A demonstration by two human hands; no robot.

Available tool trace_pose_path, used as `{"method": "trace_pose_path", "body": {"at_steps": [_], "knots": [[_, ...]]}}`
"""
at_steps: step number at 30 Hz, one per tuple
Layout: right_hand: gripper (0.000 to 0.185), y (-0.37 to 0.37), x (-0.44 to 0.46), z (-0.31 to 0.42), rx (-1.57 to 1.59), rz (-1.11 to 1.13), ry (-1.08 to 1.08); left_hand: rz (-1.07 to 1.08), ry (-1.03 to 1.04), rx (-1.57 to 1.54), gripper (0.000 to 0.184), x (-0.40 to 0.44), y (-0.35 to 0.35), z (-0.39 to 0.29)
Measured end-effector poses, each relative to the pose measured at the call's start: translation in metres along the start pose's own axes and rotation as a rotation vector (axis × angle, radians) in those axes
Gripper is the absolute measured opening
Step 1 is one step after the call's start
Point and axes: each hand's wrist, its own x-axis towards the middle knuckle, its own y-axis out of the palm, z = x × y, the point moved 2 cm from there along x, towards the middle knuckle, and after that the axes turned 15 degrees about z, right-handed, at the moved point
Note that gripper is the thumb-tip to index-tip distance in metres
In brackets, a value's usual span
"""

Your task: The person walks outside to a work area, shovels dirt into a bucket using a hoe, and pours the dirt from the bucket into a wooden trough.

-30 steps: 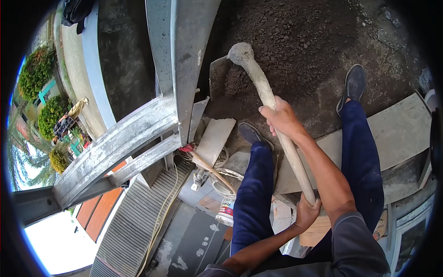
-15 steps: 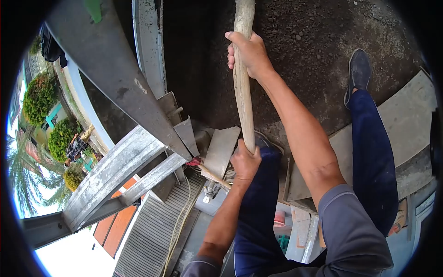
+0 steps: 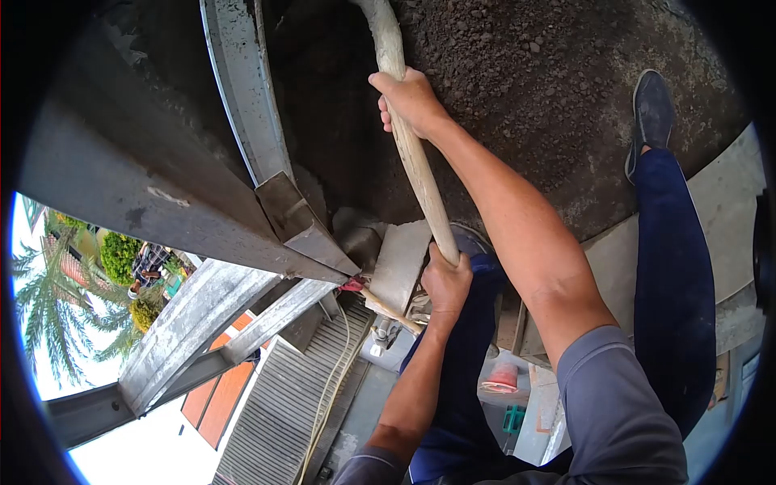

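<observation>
A long, pale wooden handle (image 3: pixel 420 166) runs from near my leg up past the top edge, slightly crooked at its upper part. My right hand (image 3: pixel 408 101) is wrapped around it higher up. Lower down, my left hand (image 3: pixel 447 283) closes on its butt end. Whatever is fixed to the far end is outside the view, so I cannot tell which tool it is. Loose dark soil (image 3: pixel 517 89) lies beyond and to the right of the handle. One dark shoe (image 3: pixel 653 105) stands on the ground at the right; the other is partly hidden behind the handle and my left hand.
Large steel beams (image 3: pixel 186 194) rise close on the left. Beside my left hand lie a flat slab (image 3: pixel 400 263) and a thin wooden stick (image 3: pixel 392 309). Concrete edging (image 3: pixel 695 218) runs at the right. A red-and-white object (image 3: pixel 501 377) sits below. Another person (image 3: pixel 149 263) is far off at left.
The handle's upper end has swung left in view, with my right hand moving left along with it. My left hand sits slightly farther right and lower. The view has shifted around the beams.
</observation>
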Motion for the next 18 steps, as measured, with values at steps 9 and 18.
{"method": "trace_pose_path", "body": {"at_steps": [9, 18], "knots": [[0.04, 0.01, -0.006, -0.013, -0.389, 0.052, 0.284, 0.018, 0.063, -0.646, 0.037, -0.042, 0.042, -0.069], [0.039, -0.017, -0.155, 0.056, -0.39, 0.048, 0.284, 0.25, -0.051, -0.634, 0.035, -0.187, 0.065, -0.131]]}}
